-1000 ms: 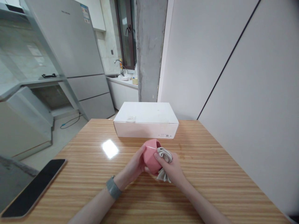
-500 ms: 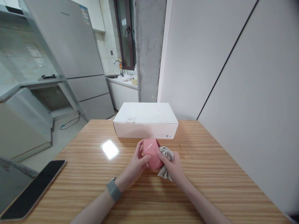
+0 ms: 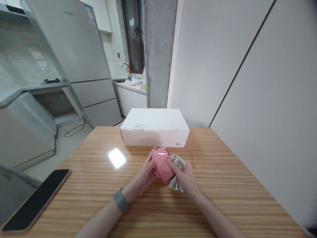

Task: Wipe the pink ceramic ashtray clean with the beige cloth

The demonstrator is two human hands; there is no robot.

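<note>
A glossy pink faceted container (image 3: 162,164), shaped like a small bowl or pot, is tilted in front of me above the table. My left hand (image 3: 148,170) grips it from the left, its fingers partly hidden behind it. On the right, my right hand (image 3: 182,173) holds a crumpled light grey cloth (image 3: 177,161) against the container's edge. My right thumb presses on the pink surface. The cloth's loose end hangs below that hand. What the right fingers do behind the cloth and container is hidden.
A white cardboard box (image 3: 155,137) lies across the far side of the wood-grain table (image 3: 223,185). Near the left edge rests a black flat-screened device (image 3: 37,200). A white wall (image 3: 260,99) borders the table's right. Beyond the left side stand a fridge (image 3: 74,46) and kitchen counters.
The pink container has turned in my hands, its facets now facing me differently. My left thumb has shifted off its front. The right hand and cloth have moved slightly right.
</note>
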